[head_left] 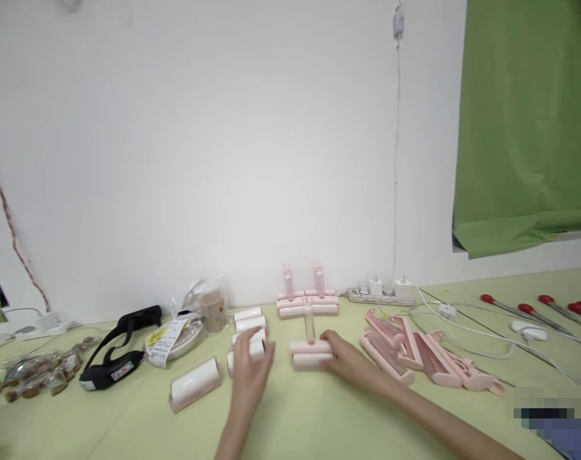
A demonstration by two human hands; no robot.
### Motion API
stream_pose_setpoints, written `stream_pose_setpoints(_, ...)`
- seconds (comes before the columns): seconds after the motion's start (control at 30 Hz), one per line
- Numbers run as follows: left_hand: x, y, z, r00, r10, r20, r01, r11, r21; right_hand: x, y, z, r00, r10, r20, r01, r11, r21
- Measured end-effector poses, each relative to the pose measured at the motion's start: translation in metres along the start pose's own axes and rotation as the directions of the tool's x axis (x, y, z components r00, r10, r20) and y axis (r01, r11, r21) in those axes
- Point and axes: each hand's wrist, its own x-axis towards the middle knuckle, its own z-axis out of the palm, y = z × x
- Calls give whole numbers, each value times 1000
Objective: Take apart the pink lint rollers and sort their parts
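Note:
My left hand (248,370) reaches over the nearest white roll (257,350) of a short row. Its thumb and fingers are spread around that roll, and I see no firm grip. More white rolls (250,324) lie just behind it. In my right hand (342,356) is the right end of a pink lint roller (309,347), with the thumb and fingers closed on it. The lint roller's clear pink handle (310,322) points away from me, toward the wall. Two similar pink lint rollers (309,309) lie behind, against the wall.
A pile of pink plastic parts (415,351) lies on the right, beside a power strip (379,296) and white cables. Left stand a separate white roll (195,383), a wrapped tray (175,338), a bagged cup (213,310) and a black strap (115,358). Red-tipped tools (542,314) lie far right.

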Motion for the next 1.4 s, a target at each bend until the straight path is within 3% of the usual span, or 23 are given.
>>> stream_pose_setpoints(0.07,3,-34,-40,981,42,-190,6,969,249,38,0,10,999,14,-47,-14,1000,-7)
stream_pose_setpoints(0.1,2,-52,-58,959,8,-283,92,937,338,55,0,15,997,21,-73,-21,1000,-9)
stream_pose_setpoints(0.2,-3,-101,-95,862,-287,-417,448,815,366,87,-3,29,986,57,-159,-58,998,1)
stream_pose_setpoints(0.27,-8,-122,-104,842,-412,-348,500,839,216,89,-5,33,973,65,-219,-64,998,9)
stream_pose_setpoints(0.37,-17,-134,-107,891,-410,-194,414,910,-21,64,-9,35,964,-1,-265,2,1000,4)
stream_pose_setpoints(0.5,-23,-109,-119,879,-468,-94,467,884,-34,0,-16,30,979,-144,-146,171,967,189)
stream_pose_setpoints(0.57,-23,-82,-123,860,-501,-96,503,864,8,-32,-20,26,988,-137,-73,154,913,376)
stream_pose_setpoints(0.63,-21,-47,-115,854,-513,-82,516,856,18,-55,-23,20,997,-80,8,62,827,559)
stream_pose_setpoints(0.7,-17,-9,-94,861,-507,28,508,861,-8,-69,-25,10,994,-1,108,-81,648,758)
stream_pose_setpoints(0.77,-11,25,-61,826,-515,228,537,842,-43,-76,-24,0,960,45,276,-275,323,906)
stream_pose_setpoints(0.83,-5,51,-22,735,-493,466,565,825,-18,-78,-19,-8,890,-9,456,-456,-29,889)
stream_pose_setpoints(0.9,1,69,15,594,-476,648,587,808,55,-79,-12,-12,818,-111,564,-572,-240,784)
stream_pose_setpoints(0.97,9,80,46,453,-474,755,596,791,139,-80,-5,-11,799,-157,580,-595,-342,728)
stream_pose_setpoints(1.07,24,90,80,232,-485,843,578,766,282,-81,3,-9,822,-138,553,-553,-426,716)
stream_pose_setpoints(1.13,32,96,91,134,-489,862,552,759,345,-81,7,-8,828,-136,544,-541,-451,710)
stream_pose_setpoints(1.17,35,98,92,113,-486,867,542,761,356,-81,8,-9,826,-144,546,-544,-460,702)
stream_pose_setpoints(1.23,39,101,88,125,-461,878,536,777,332,-80,12,-11,813,-153,562,-553,-502,665)
stream_pose_setpoints(1.27,39,101,83,163,-437,885,539,791,291,-81,13,-12,801,-154,578,-560,-532,635)
stream_pose_setpoints(1.33,34,95,68,305,-362,881,544,826,151,-80,17,-14,779,-154,608,-563,-599,570)
stream_pose_setpoints(1.4,23,78,54,529,-283,800,510,860,-33,-80,20,-18,782,-124,611,-532,-644,550)
